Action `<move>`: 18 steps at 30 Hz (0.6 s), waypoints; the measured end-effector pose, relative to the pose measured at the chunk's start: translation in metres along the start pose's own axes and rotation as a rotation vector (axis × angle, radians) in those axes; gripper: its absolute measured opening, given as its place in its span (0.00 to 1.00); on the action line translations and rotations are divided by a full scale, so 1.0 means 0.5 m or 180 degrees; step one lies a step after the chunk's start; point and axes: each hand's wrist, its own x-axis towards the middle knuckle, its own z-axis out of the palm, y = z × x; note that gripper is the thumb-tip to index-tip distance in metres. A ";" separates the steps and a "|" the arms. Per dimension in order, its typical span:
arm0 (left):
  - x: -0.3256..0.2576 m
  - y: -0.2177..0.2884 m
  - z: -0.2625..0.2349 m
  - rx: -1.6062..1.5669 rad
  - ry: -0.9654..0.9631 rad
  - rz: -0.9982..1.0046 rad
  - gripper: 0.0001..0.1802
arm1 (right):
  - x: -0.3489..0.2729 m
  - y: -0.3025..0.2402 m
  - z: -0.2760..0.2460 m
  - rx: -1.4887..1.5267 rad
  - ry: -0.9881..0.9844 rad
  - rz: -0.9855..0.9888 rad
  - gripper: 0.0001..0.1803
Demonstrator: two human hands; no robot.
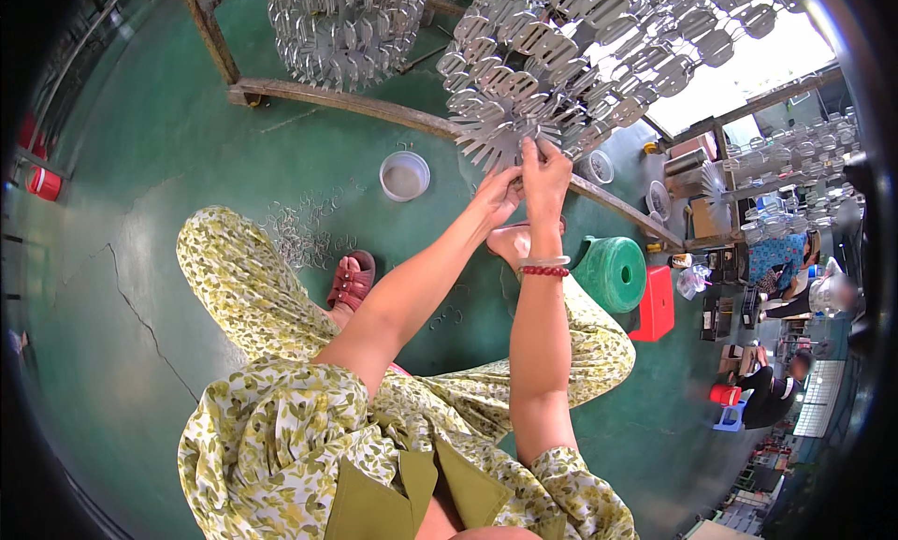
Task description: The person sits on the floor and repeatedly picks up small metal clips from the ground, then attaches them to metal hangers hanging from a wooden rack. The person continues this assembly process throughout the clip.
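A hanging rack of silver slotted metal plates point(552, 44) fills the upper middle, its tiers ending low down in a fan of flat metal strips point(487, 145). Right at that fan's lower end, my right hand point(546, 170) is raised with thumb and fingers pinched together at the metal. Close beside it on the left, touching or nearly so, my left hand point(500, 196) has its fingers curled. Whatever either hand grips is too small or hidden to name. A white bowl point(405, 176) with grey contents stands on the floor left of my hands, near scattered small metal hooks point(304, 231).
A wooden beam point(346, 103) crosses low behind the hands. Another loaded rack point(346, 35) hangs at upper left. To the right stand a green stool point(613, 274), a red stool point(655, 306) and white baskets point(597, 167). People point(776, 390) work farther right.
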 end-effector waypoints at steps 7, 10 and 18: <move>0.009 0.012 -0.005 -0.0233 -0.0200 0.0052 0.23 | -0.002 -0.051 -0.019 -0.0451 0.0265 -0.0064 0.16; 0.012 0.012 0.010 -0.0195 -0.0027 0.0136 0.14 | 0.005 -0.037 -0.016 -0.0549 0.0462 -0.0177 0.15; 0.028 0.020 0.007 -0.0425 -0.0293 0.0070 0.13 | 0.020 0.052 -0.080 -0.0598 -0.0095 -0.0272 0.14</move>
